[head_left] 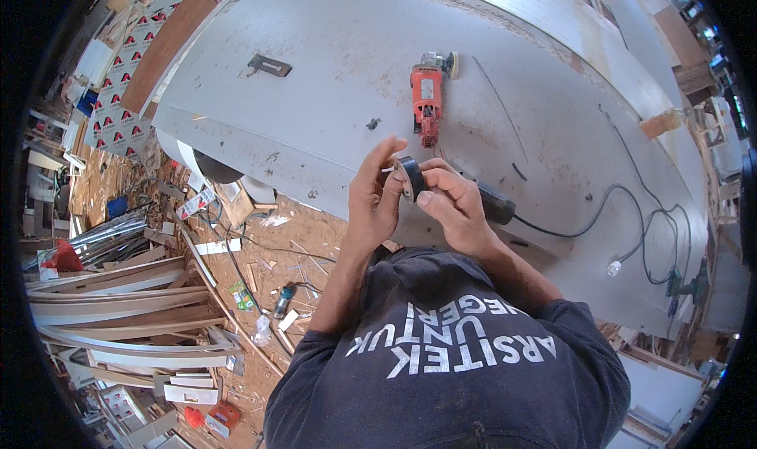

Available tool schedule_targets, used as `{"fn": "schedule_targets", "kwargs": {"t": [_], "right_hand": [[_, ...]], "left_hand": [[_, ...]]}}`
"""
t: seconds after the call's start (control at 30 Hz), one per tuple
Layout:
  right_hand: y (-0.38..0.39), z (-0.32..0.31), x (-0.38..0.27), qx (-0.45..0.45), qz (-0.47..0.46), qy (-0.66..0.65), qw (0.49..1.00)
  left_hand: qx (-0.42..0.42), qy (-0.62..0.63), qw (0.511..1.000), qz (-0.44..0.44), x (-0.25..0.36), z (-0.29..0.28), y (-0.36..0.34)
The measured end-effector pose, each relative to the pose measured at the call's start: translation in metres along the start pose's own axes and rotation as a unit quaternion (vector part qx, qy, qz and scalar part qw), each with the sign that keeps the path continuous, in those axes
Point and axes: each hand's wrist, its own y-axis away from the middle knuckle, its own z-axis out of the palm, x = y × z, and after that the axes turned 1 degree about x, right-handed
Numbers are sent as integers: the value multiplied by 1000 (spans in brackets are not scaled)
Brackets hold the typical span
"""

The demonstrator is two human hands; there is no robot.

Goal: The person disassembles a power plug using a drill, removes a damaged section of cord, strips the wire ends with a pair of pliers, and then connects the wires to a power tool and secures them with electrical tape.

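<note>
Between my two hands, over the near edge of the grey table [331, 78], is what looks like a roll of black tape [415, 175], with a dark rim and a paler, dusty side face. My left hand [374, 204] grips it from the left by the thumb, index finger raised. From the right, my right hand [460, 216] pinches its rim. Beyond my fingers lies a red angle grinder [426, 94], its rear end uncovered and inner parts showing. A black cylindrical housing [494, 203] with a cord lies beside my right hand, partly hidden by it.
A black cord [576, 234] loops across the table's right side to a green tool [695, 287]. A dark flat metal piece [270, 65] lies far left on the table. Curved wooden strips [134, 315] are stacked at left. A teal power tool [285, 301] and scraps litter the floor.
</note>
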Motion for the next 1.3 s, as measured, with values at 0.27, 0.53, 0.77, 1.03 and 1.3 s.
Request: {"fn": "schedule_targets", "kwargs": {"t": [0.27,0.53,0.77,1.03,1.3], "right_hand": [[1,-2,3,12,41,-12,999],[2,-6,9,68,148,-104,981],[2,4,12,69,-102,237,964],[13,14,30,76,-112,239,961],[8,11,17,96,-35,178,979]], "left_hand": [[-63,-54,997,4,-9,-8,0],[-50,-138,987,68,-12,-6,-4],[60,-30,979,-193,-28,-2,12],[100,-18,951,-291,-36,-8,25],[71,-68,976,-196,-28,-6,21]]}}
